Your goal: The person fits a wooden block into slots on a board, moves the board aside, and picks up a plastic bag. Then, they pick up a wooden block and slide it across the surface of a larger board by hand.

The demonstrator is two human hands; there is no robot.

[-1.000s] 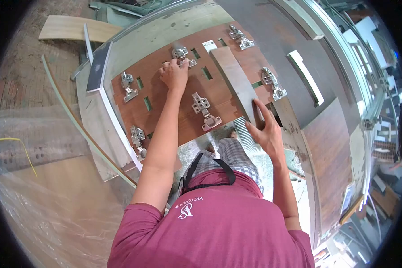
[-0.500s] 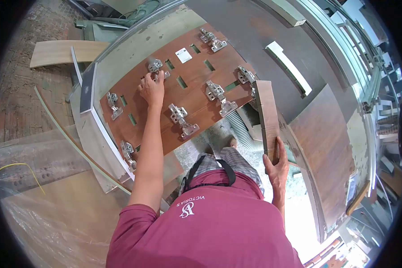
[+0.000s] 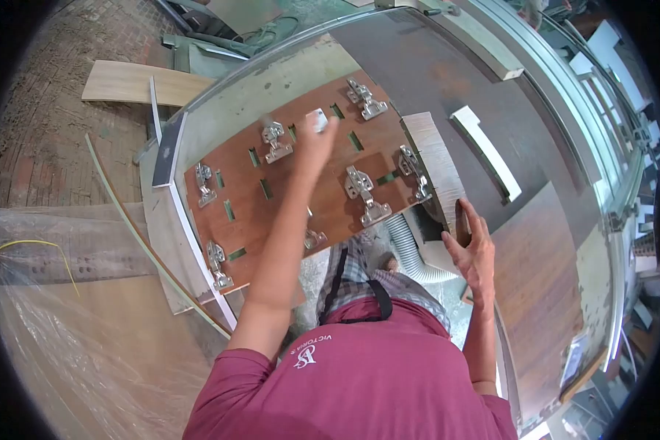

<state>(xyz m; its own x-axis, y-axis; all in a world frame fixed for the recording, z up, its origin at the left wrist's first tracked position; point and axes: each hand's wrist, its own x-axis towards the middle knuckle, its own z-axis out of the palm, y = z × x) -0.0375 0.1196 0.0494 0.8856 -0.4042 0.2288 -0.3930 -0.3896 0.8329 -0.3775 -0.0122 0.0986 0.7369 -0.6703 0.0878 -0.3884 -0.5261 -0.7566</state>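
Note:
A reddish-brown board (image 3: 301, 202) with green-showing slots carries several metal cabinet hinges, each set apart from the others. My left hand (image 3: 317, 143), blurred by motion, is over the board's upper middle, beside a white label (image 3: 320, 119). One upper hinge (image 3: 276, 142) stands just left of this hand, and my forearm partly hides a lower hinge (image 3: 314, 239). My right hand (image 3: 473, 253) grips the near end of a wooden block (image 3: 433, 158), thumb on one side and fingers on the other. The block's far end lies at the board's right edge, beside another hinge (image 3: 415, 174).
A pale notched strip (image 3: 485, 152) lies on the dark tabletop (image 3: 433, 66). Another brown panel (image 3: 539, 271) is at right. Below the board's edge runs a ribbed hose (image 3: 411, 253). A long curved strip (image 3: 150, 238) leans at left near plastic sheeting (image 3: 88, 337).
My left hand has left the upper hinge and moved right toward the label. The block in my right hand has tilted, its far end swinging left. The whole view has shifted slightly.

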